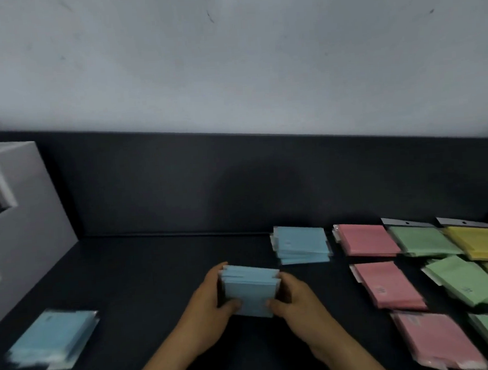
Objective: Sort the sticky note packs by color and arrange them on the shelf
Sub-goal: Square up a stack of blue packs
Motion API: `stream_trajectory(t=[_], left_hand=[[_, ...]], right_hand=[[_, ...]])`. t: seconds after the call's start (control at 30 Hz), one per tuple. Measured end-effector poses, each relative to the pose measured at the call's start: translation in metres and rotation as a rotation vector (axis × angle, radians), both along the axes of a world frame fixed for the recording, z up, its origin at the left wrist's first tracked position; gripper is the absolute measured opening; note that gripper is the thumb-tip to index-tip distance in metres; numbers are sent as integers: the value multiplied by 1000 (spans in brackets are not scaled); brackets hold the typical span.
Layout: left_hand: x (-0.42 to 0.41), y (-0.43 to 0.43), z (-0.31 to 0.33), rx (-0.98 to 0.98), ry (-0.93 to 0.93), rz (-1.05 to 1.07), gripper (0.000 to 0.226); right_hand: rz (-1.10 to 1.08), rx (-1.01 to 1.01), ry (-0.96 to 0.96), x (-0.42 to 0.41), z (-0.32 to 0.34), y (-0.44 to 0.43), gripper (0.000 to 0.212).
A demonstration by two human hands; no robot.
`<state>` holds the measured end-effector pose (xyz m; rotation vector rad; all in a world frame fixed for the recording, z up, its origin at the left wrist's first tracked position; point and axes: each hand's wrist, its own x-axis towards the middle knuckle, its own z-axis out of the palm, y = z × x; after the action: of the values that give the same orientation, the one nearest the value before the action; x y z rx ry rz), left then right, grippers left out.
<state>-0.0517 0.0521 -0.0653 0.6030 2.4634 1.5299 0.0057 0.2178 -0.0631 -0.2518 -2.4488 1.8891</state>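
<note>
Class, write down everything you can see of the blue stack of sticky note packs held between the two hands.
The held blue stack is several light blue, square, papery packs, their top edges slightly uneven. It is tilted, its face toward the camera, over the middle of the dark shelf. Whether it rests on the shelf cannot be told. The left hand grips its left side and the right hand its right, thumbs on the near face.
</note>
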Motion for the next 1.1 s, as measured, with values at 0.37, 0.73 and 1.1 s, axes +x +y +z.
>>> stream_trajectory(t=[0.37, 0.73, 1.1], left_hand=[[10, -6, 1, -81, 78, 74, 43], [-11, -103, 62, -94, 327, 161, 25], [-85, -205, 54, -74, -138, 278, 13]], right_hand=[[-45, 219, -32, -9, -1, -41, 43], [44, -6, 98, -38, 38, -107, 28], [6, -122, -67, -121, 19, -207, 25]])
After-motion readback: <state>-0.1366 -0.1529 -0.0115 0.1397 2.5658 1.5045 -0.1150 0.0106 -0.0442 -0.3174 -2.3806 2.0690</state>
